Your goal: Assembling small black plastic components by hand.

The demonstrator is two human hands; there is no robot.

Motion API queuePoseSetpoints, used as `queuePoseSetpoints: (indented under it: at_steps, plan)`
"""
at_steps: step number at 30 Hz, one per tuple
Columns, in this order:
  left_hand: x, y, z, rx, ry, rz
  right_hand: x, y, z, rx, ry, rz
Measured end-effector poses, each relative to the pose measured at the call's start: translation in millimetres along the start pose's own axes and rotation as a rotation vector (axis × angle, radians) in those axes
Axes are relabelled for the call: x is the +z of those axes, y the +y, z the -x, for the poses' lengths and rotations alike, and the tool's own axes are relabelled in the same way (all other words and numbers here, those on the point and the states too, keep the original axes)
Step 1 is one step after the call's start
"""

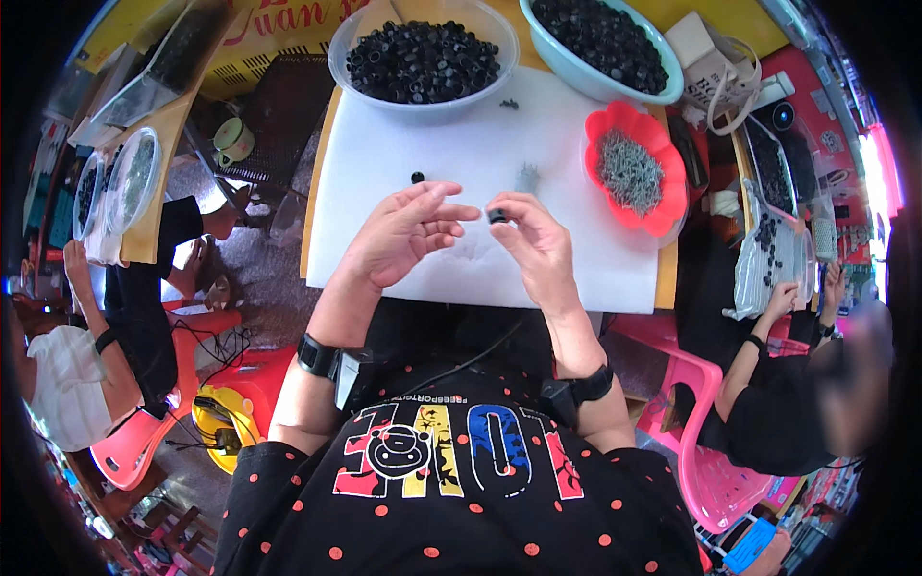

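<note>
Above a white-covered table (370, 144), my right hand (540, 248) pinches a small black cap-like piece (497, 216) between thumb and fingertips. My left hand (401, 232) is beside it, fingers spread and apart, with nothing visible in it. Just beyond the left fingers another small black piece (417, 178) lies on the white surface. A small pile of thin grey metal pieces, like screws or pins (527, 177), sits past my right hand. Farther back lie a few tiny dark pieces (509, 103).
A clear bowl (338, 58) and a pale blue basin (615, 91), both full of black pieces, stand at the back. A red flower-shaped dish (597, 120) of grey metal pieces is at right. Two people work at tables on either side, near a pink chair (706, 413).
</note>
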State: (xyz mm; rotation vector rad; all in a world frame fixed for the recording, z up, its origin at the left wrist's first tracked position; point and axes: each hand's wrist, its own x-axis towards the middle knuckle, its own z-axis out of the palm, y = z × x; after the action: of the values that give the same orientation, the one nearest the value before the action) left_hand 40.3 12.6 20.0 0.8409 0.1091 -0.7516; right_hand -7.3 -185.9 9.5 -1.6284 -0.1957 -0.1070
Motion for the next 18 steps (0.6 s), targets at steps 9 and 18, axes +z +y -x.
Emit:
queuePoseSetpoints:
  at_steps: [9,18]
  plan:
    - [-52.8,19.7,-7.3,0.427,0.362,0.050,-25.6,-4.0,-17.3,0.135,0.290,-0.306]
    - [-69.4,-5.6,-12.4,0.580,0.448,-0.223,-65.3,-61.3,-125.0,0.044,0.207,0.212]
